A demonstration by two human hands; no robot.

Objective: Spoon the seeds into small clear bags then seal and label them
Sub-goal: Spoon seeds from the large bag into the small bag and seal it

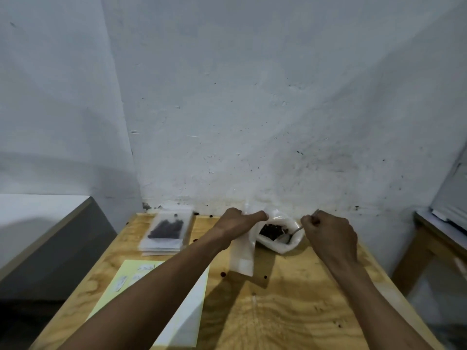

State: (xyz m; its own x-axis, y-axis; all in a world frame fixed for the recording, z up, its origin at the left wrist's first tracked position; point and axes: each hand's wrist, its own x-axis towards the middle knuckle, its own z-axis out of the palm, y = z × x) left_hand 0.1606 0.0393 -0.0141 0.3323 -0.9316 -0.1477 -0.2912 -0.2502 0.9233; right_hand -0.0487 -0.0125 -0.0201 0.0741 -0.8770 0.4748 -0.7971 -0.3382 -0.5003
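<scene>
A large white bag (290, 245) of dark seeds (271, 231) stands open at the far middle of the wooden table (290, 306). My right hand (331, 236) grips a metal spoon (290, 233) whose bowl rests inside that bag beside the seeds. My left hand (240, 222) pinches the top of a small clear bag (242, 258), which hangs down onto the table just left of the seed bag. A stack of small clear bags (165, 231) lies at the far left, the top one holding dark seeds.
A yellow sheet with white labels (131, 276) lies at the near left, partly under my left forearm. Loose seeds (223, 274) dot the tabletop. A white wall rises right behind the table. A grey surface (50, 238) sits to the left, another wooden table (434, 238) to the right.
</scene>
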